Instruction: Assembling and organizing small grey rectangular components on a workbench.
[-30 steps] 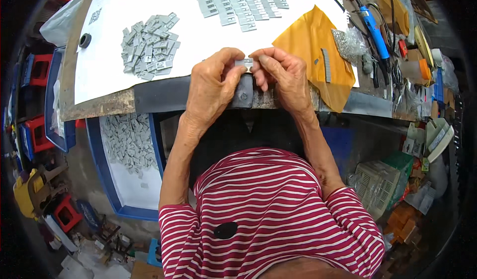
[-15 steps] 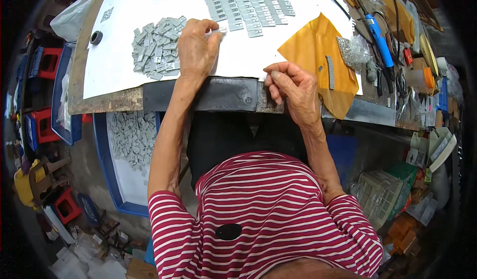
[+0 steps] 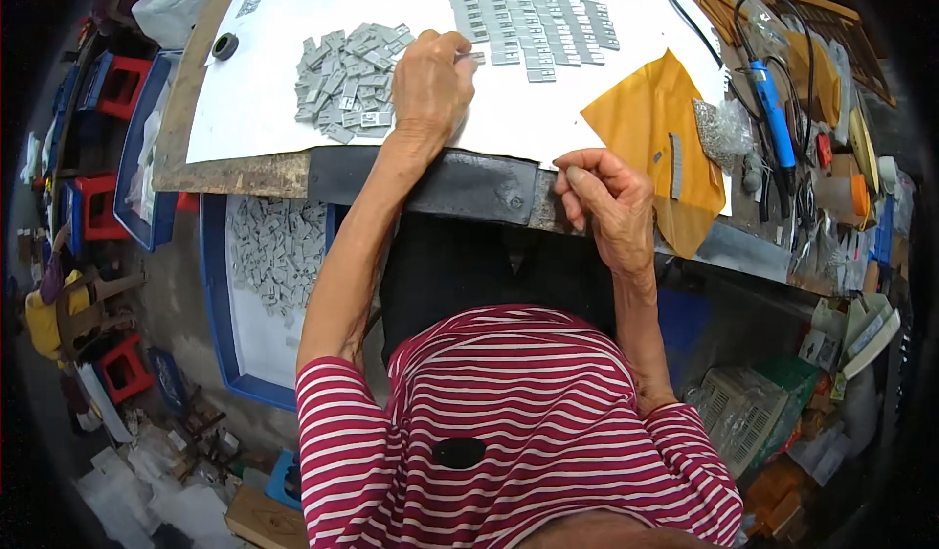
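Observation:
My left hand (image 3: 430, 87) is over the white sheet (image 3: 514, 119), its thumb and fingers closed on a small flat grey piece (image 3: 476, 57). Just left of it lies a loose pile of similar grey pieces (image 3: 333, 85). Beyond the fingertips, to the right, more such pieces lie in slanting, overlapping rows (image 3: 538, 31). My right hand (image 3: 614, 207) is held at the table's front edge, thumb and forefinger pinched together. Whatever is between those fingertips is too small to make out.
An orange-yellow sheet (image 3: 626, 109) bears a narrow grey strip (image 3: 676, 168). Beside it are a clear bag of tiny parts (image 3: 719, 133) and a blue corded tool (image 3: 773, 119). A black ring (image 3: 225, 46) lies at left. Below the table, a blue tray (image 3: 217, 295) contains more grey pieces.
The whole view has shifted, so the table appears farther right. My left hand has moved the grey piece slightly away from me, nearer the rows. My right hand keeps its pinch at the edge.

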Motion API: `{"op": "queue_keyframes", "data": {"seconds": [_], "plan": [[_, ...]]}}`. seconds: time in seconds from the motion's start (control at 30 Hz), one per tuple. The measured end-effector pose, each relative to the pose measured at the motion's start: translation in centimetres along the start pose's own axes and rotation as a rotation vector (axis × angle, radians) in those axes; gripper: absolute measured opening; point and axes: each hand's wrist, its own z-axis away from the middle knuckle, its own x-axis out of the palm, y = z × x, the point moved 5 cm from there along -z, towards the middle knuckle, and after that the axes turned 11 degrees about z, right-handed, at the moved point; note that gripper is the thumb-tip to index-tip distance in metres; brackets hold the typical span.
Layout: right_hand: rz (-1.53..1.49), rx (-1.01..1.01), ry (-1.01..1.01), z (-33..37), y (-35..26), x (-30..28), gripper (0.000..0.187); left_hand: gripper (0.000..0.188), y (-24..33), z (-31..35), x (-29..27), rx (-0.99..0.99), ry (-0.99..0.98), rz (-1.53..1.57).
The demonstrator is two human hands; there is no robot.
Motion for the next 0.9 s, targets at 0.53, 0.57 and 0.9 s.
{"op": "queue_keyframes", "data": {"seconds": [0.53,0.57,0.9], "plan": [[0.044,-0.019,0.029,0.0,0.3,0.2,0.014,0.010,0.4,-0.5,-0.4,0.093,0.060,-0.010],[0.043,-0.017,0.029,0.0,0.3,0.2,0.014,0.009,0.4,-0.4,-0.9,0.113,0.067,0.043],[0.106,-0.019,0.037,0.2,0.1,0.2,0.015,0.009,-1.4,1.1,-6.3,0.108,0.083,-0.004]]}}
